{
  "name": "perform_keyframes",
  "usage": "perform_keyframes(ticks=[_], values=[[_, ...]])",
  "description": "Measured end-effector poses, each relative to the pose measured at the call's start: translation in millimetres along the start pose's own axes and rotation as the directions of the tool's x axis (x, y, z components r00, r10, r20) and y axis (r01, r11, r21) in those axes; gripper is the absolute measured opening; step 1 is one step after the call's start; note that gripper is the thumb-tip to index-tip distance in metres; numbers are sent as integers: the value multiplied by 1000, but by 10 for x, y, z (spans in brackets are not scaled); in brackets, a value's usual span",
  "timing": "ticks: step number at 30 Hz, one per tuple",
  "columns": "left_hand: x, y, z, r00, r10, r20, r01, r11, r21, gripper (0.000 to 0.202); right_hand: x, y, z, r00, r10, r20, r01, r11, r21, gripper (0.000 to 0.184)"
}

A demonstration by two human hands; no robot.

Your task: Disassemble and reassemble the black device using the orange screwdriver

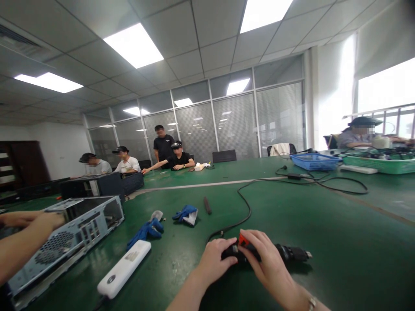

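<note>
On green table, both hands (241, 259) grip black power tool (288, 252) btwn them.

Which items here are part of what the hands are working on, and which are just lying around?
In hand:
- black power tool with red switch, held by left hand and right hand
- its black cord

Lying about:
- blue gloves
- white power strip
- computer case, under another person's hand
- blue basket
</note>
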State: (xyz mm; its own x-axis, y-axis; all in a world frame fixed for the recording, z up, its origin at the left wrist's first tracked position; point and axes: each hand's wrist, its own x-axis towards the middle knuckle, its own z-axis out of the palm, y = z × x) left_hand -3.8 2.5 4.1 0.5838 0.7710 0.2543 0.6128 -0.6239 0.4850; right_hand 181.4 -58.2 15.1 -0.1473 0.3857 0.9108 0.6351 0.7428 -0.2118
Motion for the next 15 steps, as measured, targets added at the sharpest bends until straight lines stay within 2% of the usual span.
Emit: perform_keyframes(ticks=[5, 10, 15], values=[[6, -30, 21, 999, 21, -34, -22, 999, -30, 53, -26, 30, -2, 1000, -13, 11, 13, 1000, -12, 46], [7, -63, 46, 999, 28, -47, -29, 999, -27, 58, -59, 56, 23, 1000, -6, -24, 5, 999, -42, 38], [6, -69, 53, 999, 19, -38, -21, 999, -34, 58, -67, 61, 11, 1000, 0, 3, 0, 999, -49, 47]])
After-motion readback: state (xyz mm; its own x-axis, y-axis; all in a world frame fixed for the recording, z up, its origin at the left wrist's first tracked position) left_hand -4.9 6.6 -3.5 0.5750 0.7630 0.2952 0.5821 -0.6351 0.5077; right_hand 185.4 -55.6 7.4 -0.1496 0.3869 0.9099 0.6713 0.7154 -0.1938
